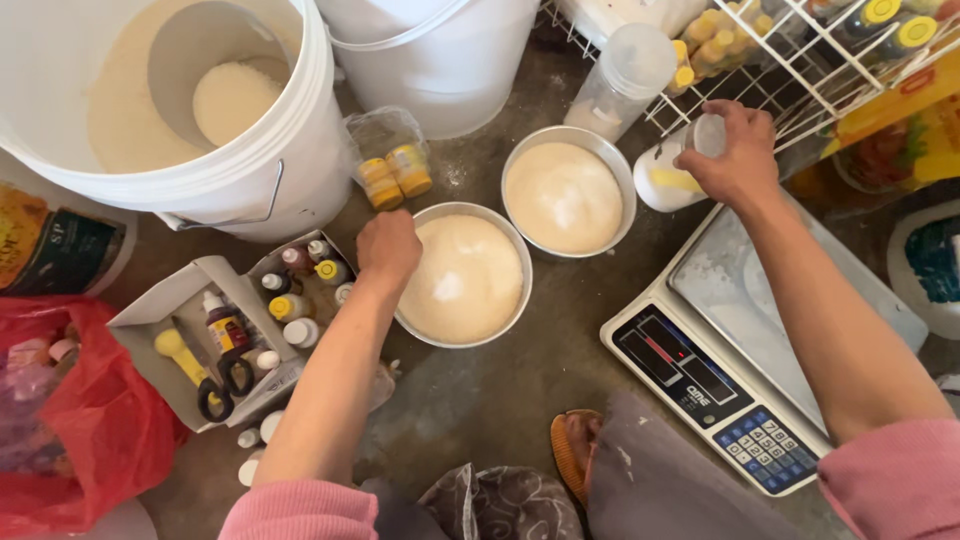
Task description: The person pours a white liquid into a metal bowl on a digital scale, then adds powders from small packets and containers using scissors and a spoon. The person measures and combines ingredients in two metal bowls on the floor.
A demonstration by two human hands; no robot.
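Your left hand (388,246): fingers curled shut, resting at the rim of the nearer metal bowl (462,276) of pale grainy powder; whether they pinch anything, you cannot tell. Your right hand (737,152): fingers closed around a small white bottle (665,172) lying tilted (a yellow patch on its side), just above the digital scale (735,345). Second metal bowl (567,191): same powder, just beside the first, between your two hands. White bucket (175,110): upper left, holding powder and a scoop (215,70). Open cardboard box (225,325): small bottles and black-handled scissors (222,385) inside, left of your forearm. Red plastic bag (75,410): far left. Wire rack (800,55): upper right, yellow-capped bottles inside.
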